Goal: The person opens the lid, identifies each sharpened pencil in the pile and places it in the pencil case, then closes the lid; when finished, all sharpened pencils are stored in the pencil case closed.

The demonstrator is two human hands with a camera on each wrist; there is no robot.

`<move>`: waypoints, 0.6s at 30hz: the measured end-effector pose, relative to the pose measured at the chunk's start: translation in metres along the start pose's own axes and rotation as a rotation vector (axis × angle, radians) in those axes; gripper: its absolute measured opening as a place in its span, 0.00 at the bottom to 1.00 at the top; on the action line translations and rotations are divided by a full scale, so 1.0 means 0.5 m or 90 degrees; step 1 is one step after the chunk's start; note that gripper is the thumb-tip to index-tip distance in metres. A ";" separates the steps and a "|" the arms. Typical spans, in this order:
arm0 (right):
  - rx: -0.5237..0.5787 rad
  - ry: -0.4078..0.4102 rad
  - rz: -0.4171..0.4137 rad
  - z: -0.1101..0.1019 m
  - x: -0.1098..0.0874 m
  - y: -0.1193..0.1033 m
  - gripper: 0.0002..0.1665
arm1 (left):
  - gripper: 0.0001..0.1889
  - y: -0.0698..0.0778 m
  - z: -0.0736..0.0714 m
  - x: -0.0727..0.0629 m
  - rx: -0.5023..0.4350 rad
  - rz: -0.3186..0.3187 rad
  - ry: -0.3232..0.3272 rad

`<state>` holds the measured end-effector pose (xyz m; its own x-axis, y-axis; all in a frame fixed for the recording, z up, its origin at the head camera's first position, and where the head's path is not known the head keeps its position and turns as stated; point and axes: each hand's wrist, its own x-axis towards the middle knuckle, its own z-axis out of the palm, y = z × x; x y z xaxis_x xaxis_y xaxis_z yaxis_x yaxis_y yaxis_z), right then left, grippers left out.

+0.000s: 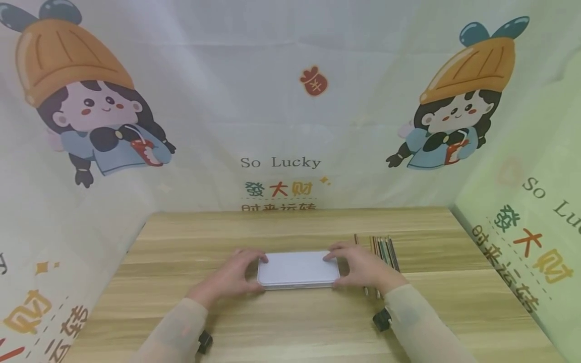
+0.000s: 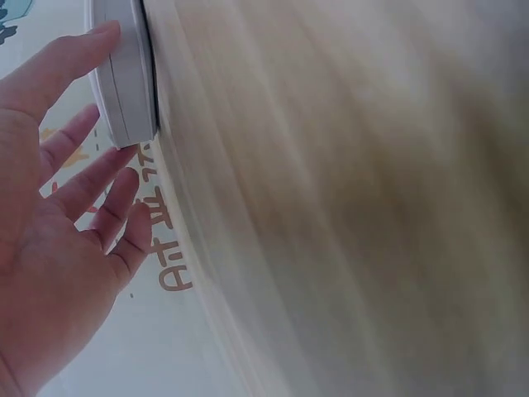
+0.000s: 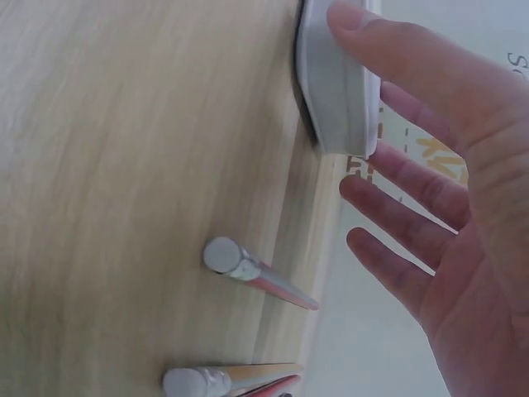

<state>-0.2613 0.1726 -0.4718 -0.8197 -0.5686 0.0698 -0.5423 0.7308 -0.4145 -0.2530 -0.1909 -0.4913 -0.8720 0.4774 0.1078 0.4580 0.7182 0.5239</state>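
A flat white rectangular case (image 1: 298,268), with a seam along its side, lies lengthwise across the wooden table. At its left end my left hand (image 1: 236,272) grips it, the thumb on the near side and a finger over the far corner. My right hand (image 1: 360,264) holds the right end the same way. In the left wrist view, the thumb presses the side wall of the case (image 2: 122,74) while the lower fingers spread free. The right wrist view has the thumb on the case wall (image 3: 335,83), with the other fingers reaching behind.
Several colored pencils (image 1: 385,254) lie on the table (image 1: 290,327) beyond and beside my right hand, one apart from the bunch. Their blunt ends, such as the nearest pencil (image 3: 240,260), point toward me. A printed cloth (image 1: 290,126) hangs behind the table and at both sides.
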 end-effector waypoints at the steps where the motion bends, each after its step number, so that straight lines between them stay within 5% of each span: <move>1: 0.001 0.000 0.004 0.000 0.001 -0.001 0.37 | 0.33 0.000 0.000 0.001 0.001 0.002 0.001; 18: 0.039 0.004 0.022 -0.001 0.005 -0.003 0.36 | 0.35 0.008 0.010 0.012 0.015 -0.027 0.004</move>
<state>-0.2629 0.1703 -0.4705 -0.8389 -0.5408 0.0607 -0.5016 0.7252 -0.4716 -0.2554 -0.1826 -0.4927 -0.8917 0.4433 0.0915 0.4247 0.7496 0.5077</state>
